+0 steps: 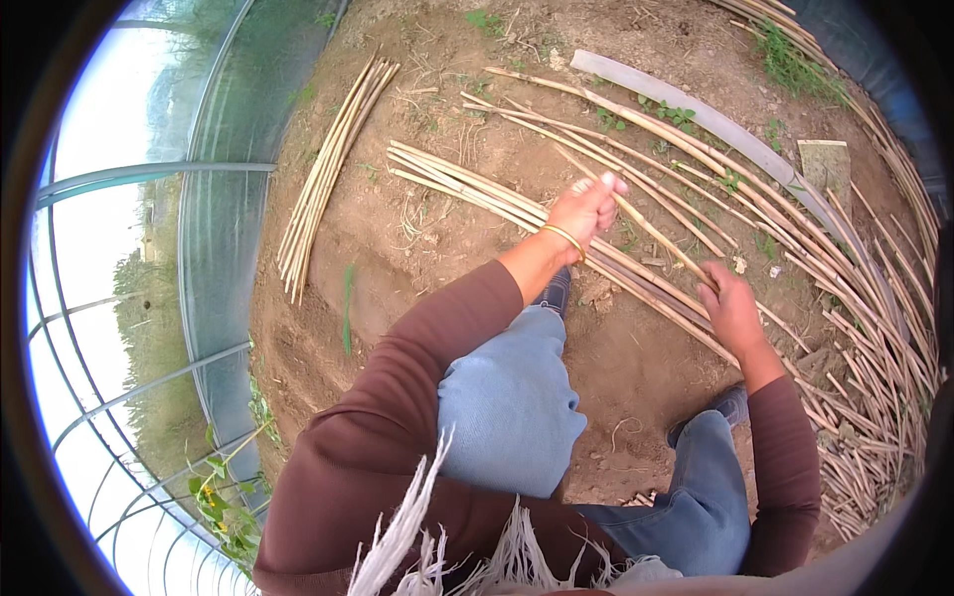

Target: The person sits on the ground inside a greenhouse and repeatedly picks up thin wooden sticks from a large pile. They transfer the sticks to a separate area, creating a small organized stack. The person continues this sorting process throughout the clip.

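A thin, dry cane (659,233) slants between my two hands above the soil. My left hand (585,211), with a gold-coloured bangle at the wrist, is closed around its upper part. Lower down, the fingers of my right hand (727,305) grip the same cane. Beneath my left forearm and hand lies a row of several canes (469,186), side by side across the ground. Just beyond my hands, a few loose canes (596,153) are spread on the soil.
A tidy bundle of canes (335,175) lies at the left. A large, tangled cane heap (879,417) spreads at the right. Beyond the loose canes curves a pale flat strip (686,112). A film-covered greenhouse wall (227,149) with metal hoops borders the left. Small weeds (667,112) grow among the canes.
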The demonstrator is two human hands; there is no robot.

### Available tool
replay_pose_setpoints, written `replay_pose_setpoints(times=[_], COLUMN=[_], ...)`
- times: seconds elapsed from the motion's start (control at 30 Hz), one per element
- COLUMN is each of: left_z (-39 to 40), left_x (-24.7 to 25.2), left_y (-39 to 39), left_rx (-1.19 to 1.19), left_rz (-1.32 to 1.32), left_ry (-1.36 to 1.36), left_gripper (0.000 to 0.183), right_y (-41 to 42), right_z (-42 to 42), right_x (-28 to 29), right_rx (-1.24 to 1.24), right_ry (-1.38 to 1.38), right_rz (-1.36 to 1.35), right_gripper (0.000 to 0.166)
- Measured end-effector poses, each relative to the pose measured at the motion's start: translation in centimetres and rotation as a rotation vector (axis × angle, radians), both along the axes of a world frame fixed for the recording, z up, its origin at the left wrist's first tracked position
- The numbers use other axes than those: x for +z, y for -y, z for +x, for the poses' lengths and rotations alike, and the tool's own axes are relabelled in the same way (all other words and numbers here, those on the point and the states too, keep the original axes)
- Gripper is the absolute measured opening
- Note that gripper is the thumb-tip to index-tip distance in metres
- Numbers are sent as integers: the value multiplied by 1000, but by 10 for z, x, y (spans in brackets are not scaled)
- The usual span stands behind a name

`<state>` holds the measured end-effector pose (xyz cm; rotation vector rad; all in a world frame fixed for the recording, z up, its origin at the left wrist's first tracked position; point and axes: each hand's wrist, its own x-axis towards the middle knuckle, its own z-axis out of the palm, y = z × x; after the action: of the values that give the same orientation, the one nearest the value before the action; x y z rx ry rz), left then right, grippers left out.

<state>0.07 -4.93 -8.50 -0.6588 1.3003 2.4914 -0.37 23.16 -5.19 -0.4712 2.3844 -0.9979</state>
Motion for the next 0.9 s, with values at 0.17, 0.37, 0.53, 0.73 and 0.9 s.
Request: replay_pose_setpoints(times=[0.17,0.37,0.53,0.73,0.9], left_z=[1,57,73,68,76], left_x=[-34,-80,-108,-113,-138], left_y=[156,253,208,242,261], left_rx=[600,650,366,447,370], left_rz=[-189,-219,79,-231,-395], left_ry=[150,439,237,354,535], left_gripper=[25,19,16,12,12], right_y=[-64,-64,-13,8,-27], right_z=[21,46,50,43,40], right_x=[-45,-57,-75,-75,-104], right_rx=[29,2,70,95,119], right_ry=[-54,176,193,141,184], right_rz=[187,136,38,44,203], right_gripper=[15,16,19,23,23])
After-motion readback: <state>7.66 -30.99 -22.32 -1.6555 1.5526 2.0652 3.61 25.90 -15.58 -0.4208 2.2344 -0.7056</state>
